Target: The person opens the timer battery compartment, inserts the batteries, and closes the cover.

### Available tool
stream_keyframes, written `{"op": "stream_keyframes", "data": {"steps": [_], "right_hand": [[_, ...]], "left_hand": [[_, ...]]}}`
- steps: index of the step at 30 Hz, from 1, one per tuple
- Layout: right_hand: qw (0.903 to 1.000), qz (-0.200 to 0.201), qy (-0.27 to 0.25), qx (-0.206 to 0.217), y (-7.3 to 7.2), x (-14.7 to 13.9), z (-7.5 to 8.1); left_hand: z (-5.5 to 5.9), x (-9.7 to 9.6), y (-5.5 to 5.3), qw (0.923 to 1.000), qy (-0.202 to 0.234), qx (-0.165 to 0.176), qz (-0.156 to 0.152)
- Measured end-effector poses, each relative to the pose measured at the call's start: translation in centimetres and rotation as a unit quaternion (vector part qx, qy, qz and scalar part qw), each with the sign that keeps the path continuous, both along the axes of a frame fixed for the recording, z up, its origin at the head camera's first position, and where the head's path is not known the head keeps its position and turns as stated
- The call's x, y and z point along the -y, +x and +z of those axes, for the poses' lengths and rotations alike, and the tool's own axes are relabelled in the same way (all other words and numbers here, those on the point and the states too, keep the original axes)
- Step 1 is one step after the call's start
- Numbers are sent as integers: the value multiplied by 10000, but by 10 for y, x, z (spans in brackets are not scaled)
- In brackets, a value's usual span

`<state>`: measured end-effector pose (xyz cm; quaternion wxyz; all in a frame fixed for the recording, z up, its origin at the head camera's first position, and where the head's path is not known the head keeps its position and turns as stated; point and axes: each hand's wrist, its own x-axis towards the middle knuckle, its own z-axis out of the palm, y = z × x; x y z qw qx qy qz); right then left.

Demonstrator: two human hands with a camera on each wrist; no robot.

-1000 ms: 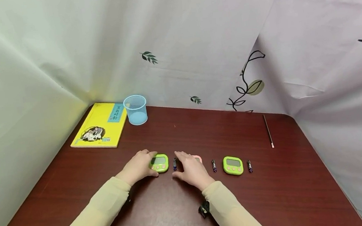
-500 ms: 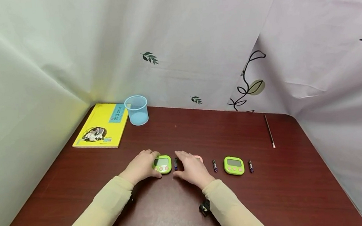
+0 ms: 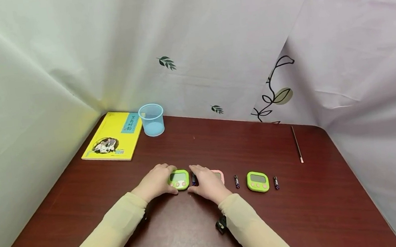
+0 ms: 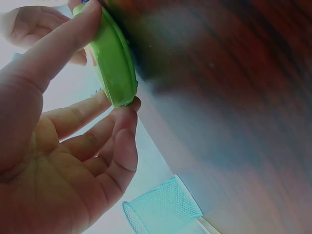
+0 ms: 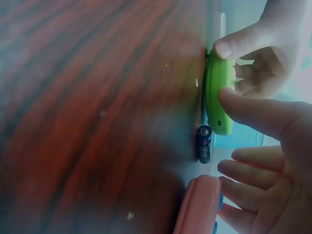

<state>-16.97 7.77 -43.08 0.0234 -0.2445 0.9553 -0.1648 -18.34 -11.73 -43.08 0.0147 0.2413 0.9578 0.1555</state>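
Beyond the grip of the left hand point(image 3: 155, 181), the yellow book point(image 3: 112, 136) is bearing small, unreadable Chinese characters; right of that grip, a battery point(image 5: 204, 145) is showing blurred print.

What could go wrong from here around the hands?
The battery lies close beside the green timer that the left hand pinches; shifting that timer might roll the battery. The right hand partly hides the battery and the pink timer in the head view, so it could bump either.

My head view is bright and even, with soft glare on the wooden tabletop point(image 3: 173, 230). My wrist views look hazy, the left with dark shadow beside the green timer point(image 4: 114, 63).
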Motion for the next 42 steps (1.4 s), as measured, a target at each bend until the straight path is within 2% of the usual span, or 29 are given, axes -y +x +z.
{"op": "stream_keyframes", "data": {"steps": [8,12,23,34,42], "right_hand": [[9995,110,272,146,-2,4,1],[9992,143,303,217,-3,7,0],[9994,271,195,65,-7,10,-3],[9997,158,165,55,-8,12,-6],[9999,110,-36,77,-5,12,-2]], "left_hand": [[1,-2,1,9999,22,92,50],[1,-2,2,10000,9,19,66],[1,-3,3,9998,-78,-80,167],[-4,-2,2,9994,-120,-230,249],[-1,-3,6,9986,-195,-368,341]]}}
